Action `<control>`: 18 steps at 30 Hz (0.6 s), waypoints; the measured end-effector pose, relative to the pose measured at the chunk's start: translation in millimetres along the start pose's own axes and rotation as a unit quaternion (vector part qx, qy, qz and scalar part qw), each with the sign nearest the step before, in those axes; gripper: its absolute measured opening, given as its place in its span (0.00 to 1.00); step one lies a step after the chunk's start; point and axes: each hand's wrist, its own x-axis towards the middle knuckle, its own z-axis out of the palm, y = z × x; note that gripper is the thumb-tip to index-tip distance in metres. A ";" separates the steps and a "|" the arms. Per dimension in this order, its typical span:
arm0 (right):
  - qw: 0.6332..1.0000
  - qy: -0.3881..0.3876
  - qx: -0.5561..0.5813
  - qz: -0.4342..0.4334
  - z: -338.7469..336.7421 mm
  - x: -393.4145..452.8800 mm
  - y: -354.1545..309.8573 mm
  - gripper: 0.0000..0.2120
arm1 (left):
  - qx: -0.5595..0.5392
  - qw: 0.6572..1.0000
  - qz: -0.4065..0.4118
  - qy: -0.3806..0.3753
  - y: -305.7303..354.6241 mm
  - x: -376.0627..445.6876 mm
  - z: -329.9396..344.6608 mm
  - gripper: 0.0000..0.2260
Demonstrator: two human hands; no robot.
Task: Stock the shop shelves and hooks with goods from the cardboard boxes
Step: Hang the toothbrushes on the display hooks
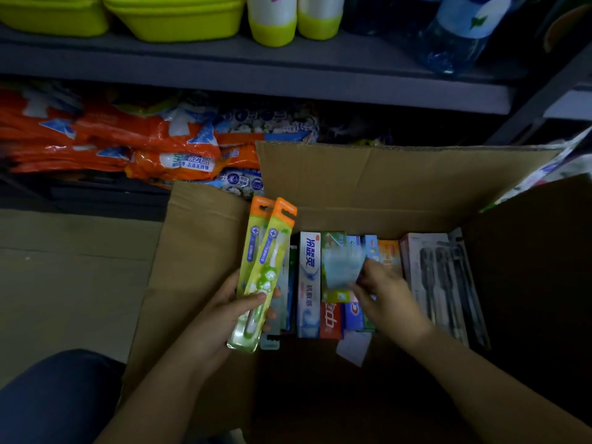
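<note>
**Desk:** Start from the left edge. What do you have?

**Operator:** I see a knee in dark trousers (54,395) at the lower left, on a pale floor (64,283). Above it, on the bottom shelf, lie orange detergent bags (128,139). On the grey shelf (224,78) above those stand lime-green tubs (173,14).

**Desk:** And the left hand?

**Operator:** My left hand (221,318) grips two toothbrush packs (262,274) with orange hang tabs. The thumb is curled across the front and the fingers wrap behind. The packs stand nearly upright, fanned slightly, over the left wall of the cardboard box (400,177).

**Desk:** What is inside the box?

**Operator:** Toothpaste cartons (308,283) stand on end in a row, packed side by side. A blue and white one is at the left, then red, blue and green ones.

**Desk:** The right hand?

**Operator:** My right hand (387,299) is down among those cartons. Its fingers pinch a pale green pack (342,267), which is raised above the row. That pack is blurred, so I cannot read it.

**Desk:** Further right?

**Operator:** Packs of dark toothbrushes (445,280) lean against the box's right side. The right flap (538,251) stands up in shadow. On the upper shelf at the far right is a blue bottle (455,36).
</note>
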 end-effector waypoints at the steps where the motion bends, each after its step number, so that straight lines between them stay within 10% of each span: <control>1: 0.994 0.039 -0.057 -0.086 -4.0 3.5 -0.9 0.04 | -0.003 1.000 -0.007 0.001 -0.3 0.8 2.5 0.16; 10: 0.919 0.171 -0.204 -0.291 -2.3 23.6 -22.0 0.21 | -0.063 0.990 -0.108 -0.070 -1.2 -4.1 26.9 0.14; 18: 0.930 0.175 -0.136 -0.292 8.4 24.6 -29.7 0.02 | -0.002 0.995 -0.063 -0.079 -4.5 -12.0 31.7 0.30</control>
